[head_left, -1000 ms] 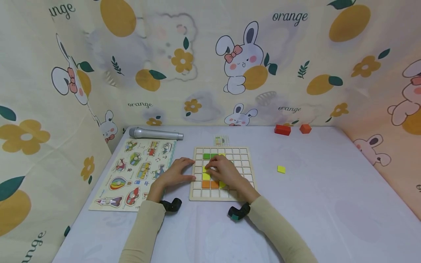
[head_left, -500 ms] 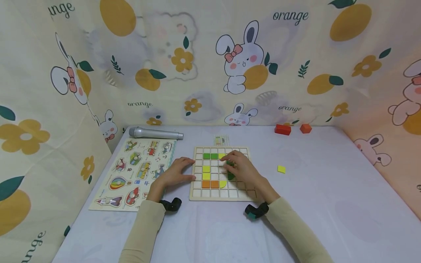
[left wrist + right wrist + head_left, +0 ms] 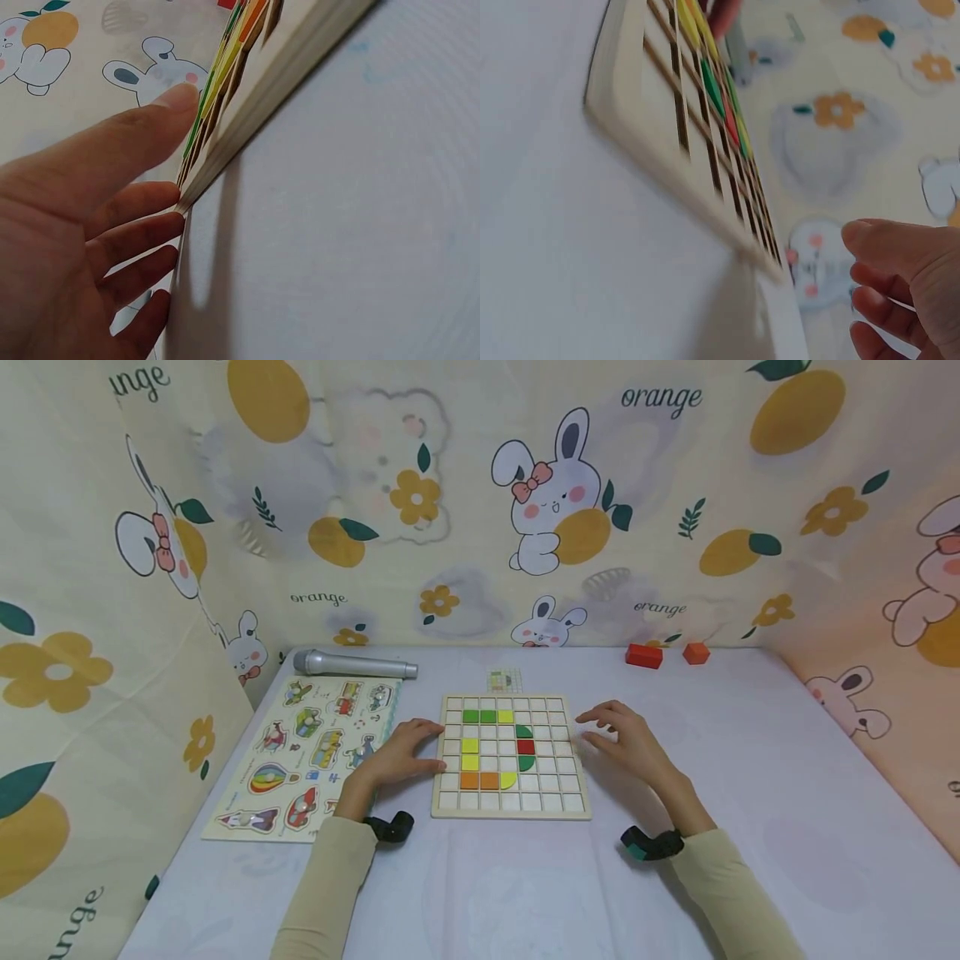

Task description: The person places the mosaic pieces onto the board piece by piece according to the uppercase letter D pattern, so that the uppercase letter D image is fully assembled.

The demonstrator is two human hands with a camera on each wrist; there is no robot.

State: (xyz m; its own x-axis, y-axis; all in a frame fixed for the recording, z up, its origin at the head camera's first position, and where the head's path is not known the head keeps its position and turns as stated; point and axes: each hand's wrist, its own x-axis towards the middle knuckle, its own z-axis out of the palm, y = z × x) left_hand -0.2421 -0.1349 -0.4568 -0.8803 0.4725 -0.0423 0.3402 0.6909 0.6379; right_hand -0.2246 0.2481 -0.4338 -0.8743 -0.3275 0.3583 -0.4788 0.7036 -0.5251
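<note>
A wooden grid board (image 3: pixel 551 802) lies flat in the middle of the table. Its cells hold green tiles (image 3: pixel 480 717), yellow tiles (image 3: pixel 470 746), orange tiles (image 3: pixel 480 781), a red tile (image 3: pixel 526 747) and dark green curved pieces (image 3: pixel 527 763). Fingers of my left hand (image 3: pixel 397 756) rest at the board's left edge, relaxed and spread. To the right of the board hovers my right hand (image 3: pixel 626 747), fingers loosely bent; the right wrist view shows nothing in them. This hand covers the spot where a loose yellow tile lay.
A picture puzzle board (image 3: pixel 300 752) lies at the left, partly under the left arm. Behind it lies a silver microphone (image 3: pixel 356 665). A small printed grid card (image 3: pixel 505 680) sits behind the grid board. A red block (image 3: pixel 644 657) and an orange-red block (image 3: pixel 696 653) stand at the back right.
My right hand has moved right, from over the grid's yellow tiles to beyond the board's right edge, uncovering the red tile and curved pieces. My left hand has stayed put.
</note>
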